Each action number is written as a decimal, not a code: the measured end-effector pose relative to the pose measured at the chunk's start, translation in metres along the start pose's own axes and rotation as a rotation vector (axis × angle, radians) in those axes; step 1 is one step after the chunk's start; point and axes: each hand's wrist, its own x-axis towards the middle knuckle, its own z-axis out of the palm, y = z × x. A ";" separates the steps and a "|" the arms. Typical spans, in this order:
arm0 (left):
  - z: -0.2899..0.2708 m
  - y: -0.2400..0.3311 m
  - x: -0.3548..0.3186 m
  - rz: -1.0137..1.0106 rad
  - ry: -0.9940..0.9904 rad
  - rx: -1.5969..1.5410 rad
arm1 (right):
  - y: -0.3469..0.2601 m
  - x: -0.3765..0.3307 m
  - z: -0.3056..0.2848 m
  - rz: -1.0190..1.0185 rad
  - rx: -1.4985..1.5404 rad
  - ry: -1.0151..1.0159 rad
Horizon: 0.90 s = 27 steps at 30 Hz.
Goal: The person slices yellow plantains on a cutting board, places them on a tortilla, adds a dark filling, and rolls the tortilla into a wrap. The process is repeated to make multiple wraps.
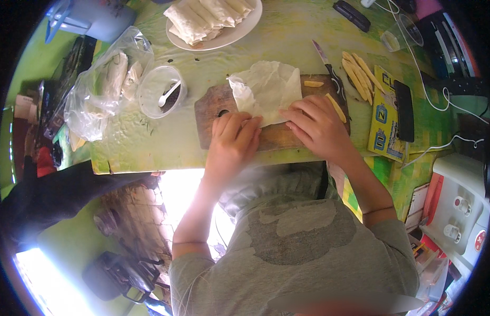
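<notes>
A thin, whitish spring roll wrapper [274, 87] lies over a dark wooden cutting board [205, 118]. Its near edge is pinched between the fingers of my left hand [234, 136] and my right hand [320, 126], which are closed a short way apart. Whether anything sits under the fingers is hidden. One pale yellow strip [337, 108] lies beside my right hand and a short piece [313, 84] lies farther up the board. A knife [329, 66] rests at the board's far right corner, its blade pointing away. More yellow strips [357, 76] are piled to the right.
Far back, a white plate [250, 31] bears several wrapped rolls [205, 18]. Leftward stand a clear tub [147, 100] with dark grains and a white spoon [165, 98], and a plastic bag [87, 108]. On the right lie a phone [405, 113], a yellow packet [381, 113] and white cables [421, 79].
</notes>
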 end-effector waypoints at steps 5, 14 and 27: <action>-0.002 -0.006 -0.003 0.003 -0.033 0.014 | 0.005 -0.001 0.002 0.002 -0.006 -0.005; -0.002 -0.011 -0.003 0.015 -0.016 0.028 | 0.011 -0.002 0.001 0.016 0.013 0.052; -0.010 0.010 -0.015 -0.144 -0.095 -0.110 | -0.012 -0.023 -0.004 0.154 0.051 0.026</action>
